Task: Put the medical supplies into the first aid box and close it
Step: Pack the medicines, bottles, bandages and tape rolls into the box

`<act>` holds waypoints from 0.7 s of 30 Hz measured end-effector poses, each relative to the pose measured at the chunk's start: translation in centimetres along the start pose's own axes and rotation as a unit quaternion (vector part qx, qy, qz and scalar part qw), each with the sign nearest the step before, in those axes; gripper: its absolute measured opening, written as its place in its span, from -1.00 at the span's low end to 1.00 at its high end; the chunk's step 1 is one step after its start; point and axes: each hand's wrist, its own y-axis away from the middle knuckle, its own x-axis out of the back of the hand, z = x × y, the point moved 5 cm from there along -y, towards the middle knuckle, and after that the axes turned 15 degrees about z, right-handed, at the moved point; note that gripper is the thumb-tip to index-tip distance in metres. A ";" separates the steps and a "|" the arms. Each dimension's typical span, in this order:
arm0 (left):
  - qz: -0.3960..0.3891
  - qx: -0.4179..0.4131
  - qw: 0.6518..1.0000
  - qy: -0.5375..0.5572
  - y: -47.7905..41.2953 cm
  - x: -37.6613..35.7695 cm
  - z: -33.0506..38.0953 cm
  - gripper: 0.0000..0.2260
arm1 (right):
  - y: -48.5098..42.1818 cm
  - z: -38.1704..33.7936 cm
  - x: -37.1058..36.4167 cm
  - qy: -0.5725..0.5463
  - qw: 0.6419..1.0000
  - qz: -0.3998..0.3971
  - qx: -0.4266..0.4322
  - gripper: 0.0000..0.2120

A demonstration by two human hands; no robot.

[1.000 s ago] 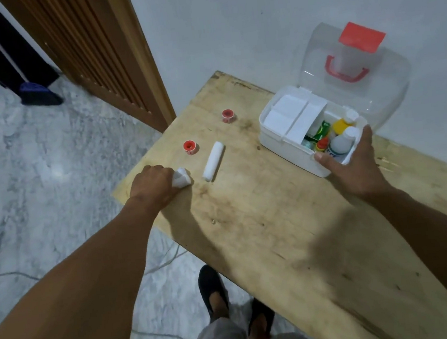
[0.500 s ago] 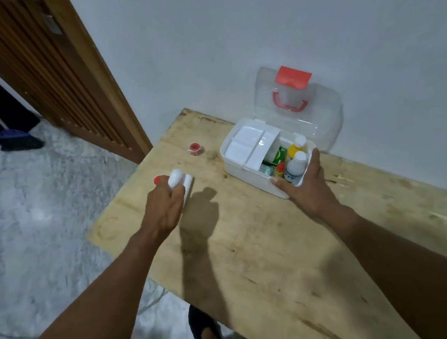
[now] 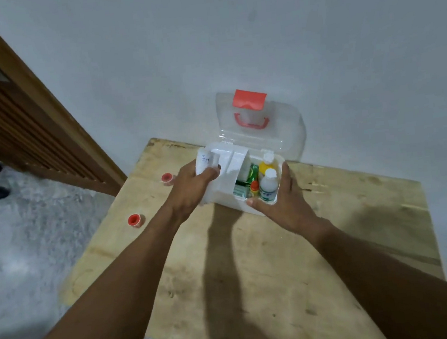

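A: Where were the bandage rolls?
B: Gripped in the left hand over the first aid box, at twelve o'clock. The right hand lay flat, bracing it.
A: Risk?
B: The tilted tray could have bounced them out.

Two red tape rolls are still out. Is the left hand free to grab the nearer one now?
Probably not yet. The left hand grips white rolls at the first aid box, so its fingers are full. The table toward the nearer red tape roll looks unobstructed.
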 end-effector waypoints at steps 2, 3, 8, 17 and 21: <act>-0.037 -0.035 0.998 -0.030 -1.0 -1.1 0.7 -0.91 | -0.1 0.2 -0.1 0.002 1.000 0.006 -0.009 0.29; -0.058 -0.050 0.996 -0.041 -1.5 -1.6 1.0 -0.88 | -0.2 0.2 -0.1 0.002 1.000 0.010 -0.010 0.30; -0.159 -0.131 0.976 -0.069 -3.0 -3.7 2.5 -0.91 | -0.2 -0.1 -0.1 -0.008 1.000 0.029 0.000 0.26; -0.241 -0.244 0.937 -0.067 -4.3 -5.4 2.3 -0.97 | -0.4 -0.6 0.2 0.003 0.998 0.049 0.038 0.20; -0.214 -0.265 0.938 -0.071 -4.5 -5.7 2.2 -0.62 | -0.4 -1.2 0.5 -0.008 0.997 0.052 0.054 0.16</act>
